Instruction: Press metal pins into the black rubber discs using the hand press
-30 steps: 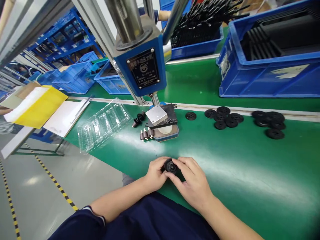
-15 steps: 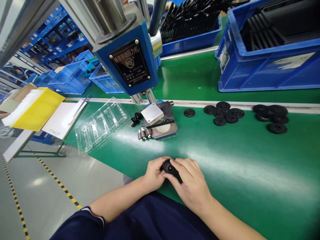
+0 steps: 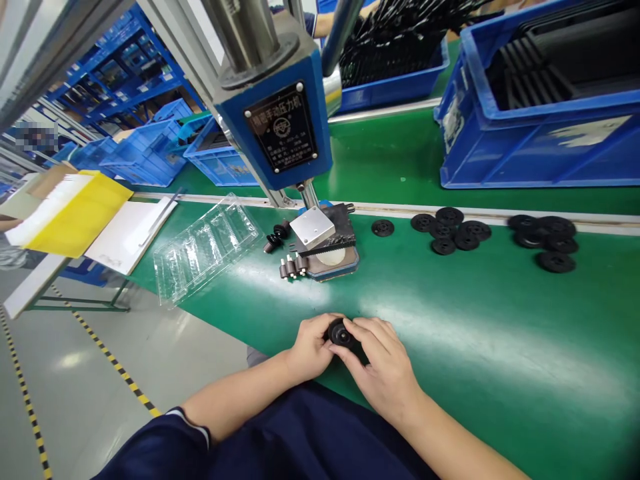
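Between my two hands, over the near edge of the green bench, I hold a round black plastic wheel (image 3: 341, 333) with a stepped hub facing up. My left hand (image 3: 311, 347) is closed on its left side, and my right hand (image 3: 383, 357) pinches its right side with thumb and fingers. Beyond them stands a blue hand press (image 3: 275, 127), with a square metal block (image 3: 313, 227) on a black plate above its base. Small dark cylinders with white pins (image 3: 293, 267) stand left of the base. Behind these lie some black assembled parts (image 3: 277, 236).
A clear plastic tray (image 3: 207, 250) lies left of the press. Several black discs (image 3: 445, 230) are grouped at the right, with another pile (image 3: 545, 237) further along. Blue bins (image 3: 540, 147) of black parts stand behind. A yellow folder (image 3: 80, 217) is at far left.
My view has shifted slightly, so the press appears further right and a little lower. Both hands keep their hold on the black wheel, which has hardly moved.
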Action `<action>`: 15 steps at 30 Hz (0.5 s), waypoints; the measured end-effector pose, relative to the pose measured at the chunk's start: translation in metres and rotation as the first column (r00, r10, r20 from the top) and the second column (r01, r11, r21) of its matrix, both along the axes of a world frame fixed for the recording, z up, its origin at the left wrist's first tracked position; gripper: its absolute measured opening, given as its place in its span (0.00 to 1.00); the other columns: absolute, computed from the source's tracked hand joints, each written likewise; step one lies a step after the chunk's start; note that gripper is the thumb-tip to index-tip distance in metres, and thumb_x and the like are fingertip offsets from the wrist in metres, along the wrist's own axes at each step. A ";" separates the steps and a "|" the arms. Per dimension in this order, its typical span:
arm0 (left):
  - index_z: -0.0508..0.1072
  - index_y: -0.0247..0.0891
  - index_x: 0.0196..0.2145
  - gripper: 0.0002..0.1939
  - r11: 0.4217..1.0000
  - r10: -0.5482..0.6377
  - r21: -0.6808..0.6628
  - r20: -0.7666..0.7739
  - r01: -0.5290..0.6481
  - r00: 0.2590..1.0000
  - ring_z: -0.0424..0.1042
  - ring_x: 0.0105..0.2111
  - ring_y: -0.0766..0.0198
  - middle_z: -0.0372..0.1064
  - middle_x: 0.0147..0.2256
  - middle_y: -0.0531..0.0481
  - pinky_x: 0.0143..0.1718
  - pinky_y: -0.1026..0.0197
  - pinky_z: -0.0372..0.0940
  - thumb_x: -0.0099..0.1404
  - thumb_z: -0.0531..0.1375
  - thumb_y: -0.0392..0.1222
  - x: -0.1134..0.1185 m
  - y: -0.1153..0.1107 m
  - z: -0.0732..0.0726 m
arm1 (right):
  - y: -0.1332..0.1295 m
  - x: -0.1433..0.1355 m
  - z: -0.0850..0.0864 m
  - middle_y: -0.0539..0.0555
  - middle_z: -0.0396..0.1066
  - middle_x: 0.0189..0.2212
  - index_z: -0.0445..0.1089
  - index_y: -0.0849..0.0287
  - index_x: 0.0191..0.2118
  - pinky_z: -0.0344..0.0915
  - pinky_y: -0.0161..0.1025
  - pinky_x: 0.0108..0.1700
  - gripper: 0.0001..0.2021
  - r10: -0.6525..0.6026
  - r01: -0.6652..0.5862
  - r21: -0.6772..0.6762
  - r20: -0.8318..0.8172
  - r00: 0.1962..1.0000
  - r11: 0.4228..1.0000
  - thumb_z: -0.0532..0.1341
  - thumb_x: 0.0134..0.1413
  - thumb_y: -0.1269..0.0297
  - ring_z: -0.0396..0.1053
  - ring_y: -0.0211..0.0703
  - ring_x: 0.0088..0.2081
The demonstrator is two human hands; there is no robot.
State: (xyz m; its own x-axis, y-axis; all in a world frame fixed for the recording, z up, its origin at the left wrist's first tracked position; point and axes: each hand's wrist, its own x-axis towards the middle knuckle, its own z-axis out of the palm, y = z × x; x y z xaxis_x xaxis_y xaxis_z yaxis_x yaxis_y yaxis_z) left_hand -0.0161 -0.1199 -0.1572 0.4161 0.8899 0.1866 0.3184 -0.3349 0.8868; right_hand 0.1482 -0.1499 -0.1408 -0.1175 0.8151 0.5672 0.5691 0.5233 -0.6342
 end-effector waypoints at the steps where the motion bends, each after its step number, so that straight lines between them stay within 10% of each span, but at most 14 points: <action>1: 0.72 0.35 0.42 0.18 1.000 0.002 0.010 0.000 -0.002 1.000 0.76 0.37 0.61 0.76 0.39 0.45 0.41 0.61 0.70 0.53 0.57 0.26 0.000 0.000 0.000 | 0.000 0.000 0.001 0.58 0.68 0.40 0.65 0.63 0.50 0.65 0.46 0.44 0.17 0.002 -0.002 -0.003 0.002 1.000 1.000 0.65 0.56 0.67 0.65 0.44 0.40; 15: 0.73 0.35 0.43 0.22 0.999 0.034 -0.003 -0.031 -0.034 0.999 0.75 0.35 0.62 0.77 0.36 0.48 0.40 0.59 0.70 0.51 0.54 0.24 0.001 -0.002 0.002 | 0.000 0.001 0.000 0.56 0.69 0.39 0.67 0.61 0.49 0.66 0.46 0.44 0.14 0.010 -0.009 -0.046 0.023 1.000 0.999 0.63 0.59 0.63 0.66 0.44 0.41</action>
State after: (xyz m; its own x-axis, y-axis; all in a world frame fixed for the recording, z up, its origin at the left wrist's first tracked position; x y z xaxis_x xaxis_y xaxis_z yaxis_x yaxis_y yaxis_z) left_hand -0.0150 -0.1221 -0.1549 0.3909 0.9045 0.1704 0.3574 -0.3198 0.8775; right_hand 0.1497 -0.1500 -0.1407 -0.1380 0.8391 0.5261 0.5795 0.4992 -0.6442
